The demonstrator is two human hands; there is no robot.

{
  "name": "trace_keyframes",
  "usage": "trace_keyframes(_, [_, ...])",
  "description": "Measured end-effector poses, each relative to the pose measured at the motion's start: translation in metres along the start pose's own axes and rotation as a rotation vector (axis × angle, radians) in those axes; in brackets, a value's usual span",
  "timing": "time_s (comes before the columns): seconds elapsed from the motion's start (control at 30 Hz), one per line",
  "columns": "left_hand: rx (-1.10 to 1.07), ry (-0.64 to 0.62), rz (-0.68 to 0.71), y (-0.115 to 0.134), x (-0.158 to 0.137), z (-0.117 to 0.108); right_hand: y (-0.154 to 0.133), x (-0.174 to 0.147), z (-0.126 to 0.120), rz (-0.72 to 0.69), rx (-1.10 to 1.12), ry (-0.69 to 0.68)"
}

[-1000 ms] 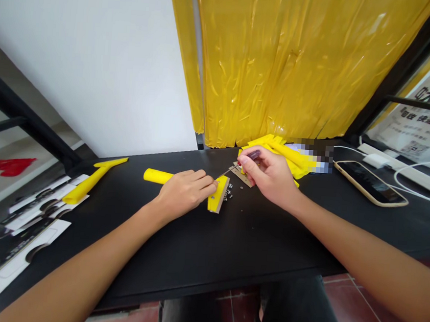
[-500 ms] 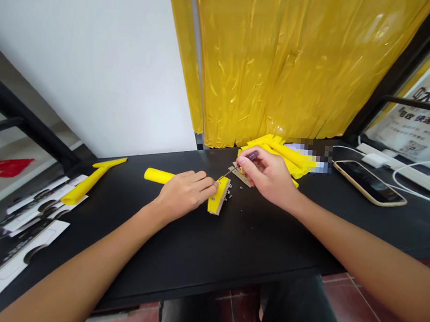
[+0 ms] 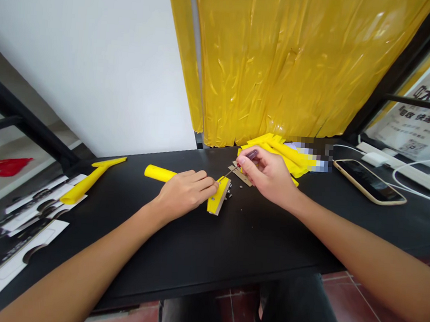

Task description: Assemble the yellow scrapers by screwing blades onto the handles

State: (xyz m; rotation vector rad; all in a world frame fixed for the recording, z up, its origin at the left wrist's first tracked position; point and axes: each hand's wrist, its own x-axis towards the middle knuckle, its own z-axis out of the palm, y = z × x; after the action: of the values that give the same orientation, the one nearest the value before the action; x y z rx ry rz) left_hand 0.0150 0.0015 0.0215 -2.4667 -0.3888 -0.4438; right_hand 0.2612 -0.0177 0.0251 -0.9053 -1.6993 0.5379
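Observation:
A yellow scraper [image 3: 218,196] with a round handle lies on the black table. My left hand [image 3: 187,193] is closed over it where the handle meets the wide head. In my right hand [image 3: 267,172] is a screwdriver [image 3: 252,155] with a dark purple handle, pinched between thumb and fingers. Its thin shaft slants down to the left, and the tip is at the upper part of the scraper's head, by my left fingertips. Small screws [image 3: 229,190] lie beside the head's right edge. Behind my right hand is a tan strip [image 3: 240,175], partly covered.
Yellow scraper parts [image 3: 292,156] are piled at the back. Another yellow scraper handle [image 3: 88,181] rests at the left near white-and-black cards [image 3: 27,256]. A phone [image 3: 368,182], white cables and a power strip [image 3: 406,169] occupy the right. A yellow plastic curtain [image 3: 281,62] hangs behind.
Both hands keep nearly the same place and grip. The screwdriver and scraper show almost no movement; the view has shifted very slightly.

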Motion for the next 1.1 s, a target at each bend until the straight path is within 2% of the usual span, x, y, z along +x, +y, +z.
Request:
trace_keyframes(0.3, [-0.017,0.002,0.013,0.000,-0.001,0.003,0.002,0.000,0.000,0.009,-0.022,-0.044])
trace_keyframes(0.4, [-0.055,0.023,-0.048,-0.002,-0.003,0.003,-0.003,0.001,-0.003,-0.036,0.014,0.063])
trace_keyframes(0.47, [-0.096,0.048,-0.131,-0.001,-0.004,0.002,-0.007,0.003,-0.006,-0.136,-0.023,0.198])
trace_keyframes(0.53, [-0.166,0.057,-0.245,0.001,-0.004,-0.001,-0.009,0.003,-0.008,-0.247,-0.110,0.261])
trace_keyframes(0.63, [-0.335,0.033,-0.441,0.008,-0.001,-0.008,-0.008,0.001,-0.005,-0.353,-0.232,0.139])
trace_keyframes(0.73, [-0.504,-0.044,-0.563,0.012,0.005,-0.016,-0.007,-0.004,0.001,-0.427,-0.260,0.024])
trace_keyframes(0.83, [-0.629,-0.128,-0.636,0.012,0.008,-0.021,-0.010,-0.008,0.001,-0.458,-0.276,0.149])
trace_keyframes(0.93, [-0.788,-0.143,-0.720,0.009,0.008,-0.023,-0.015,-0.011,-0.003,-0.470,-0.202,0.280])
trace_keyframes(1.03, [-1.101,-0.111,-0.850,0.006,0.007,-0.023,-0.018,-0.014,-0.004,-0.482,-0.106,0.300])
trace_keyframes(1.1, [-1.381,-0.090,-0.967,0.006,0.009,-0.020,-0.019,-0.016,-0.002,-0.484,-0.095,0.261])
